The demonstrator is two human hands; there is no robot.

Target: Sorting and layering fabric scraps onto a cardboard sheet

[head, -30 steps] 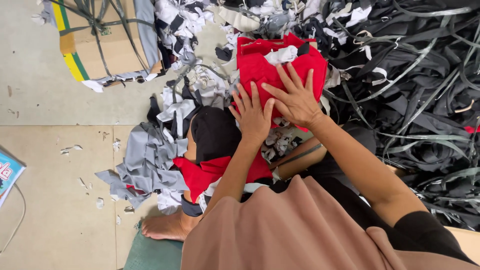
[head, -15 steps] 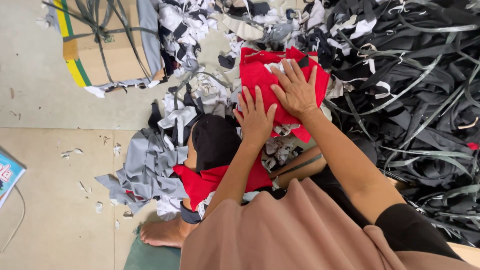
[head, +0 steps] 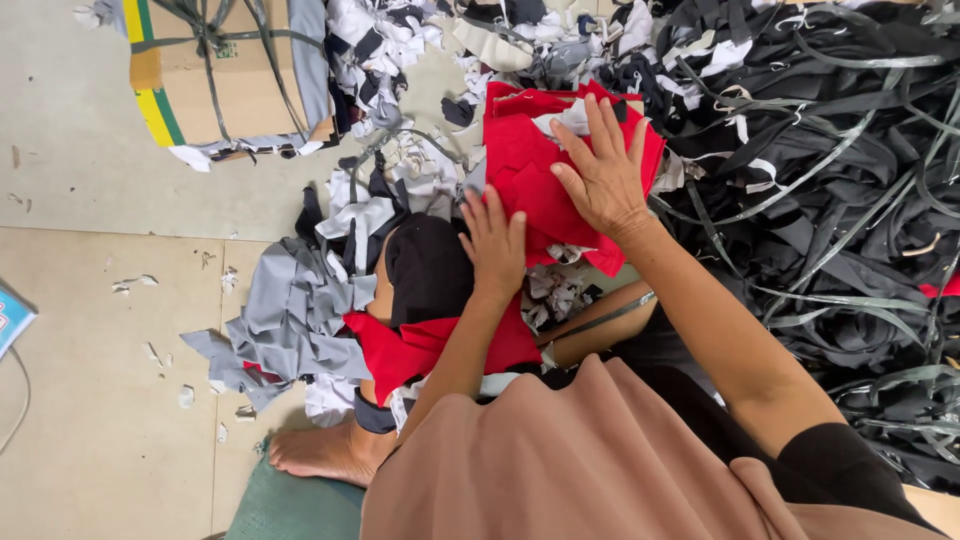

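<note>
While both open palms, left hand (head: pixel 497 245) and right hand (head: pixel 603 175), press the red cloth stack (head: pixel 530 175) flat, neither grip closed, even pressure should keep its edges squared.

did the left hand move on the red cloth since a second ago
No, hardly. The left hand lies flat on the lower edge of the red cloth, beside the black cloth, as before.

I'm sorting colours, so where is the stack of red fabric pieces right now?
In the head view the stack of red fabric pieces lies upper centre under both flat hands, between the black strips and the grey and white scraps.
</note>
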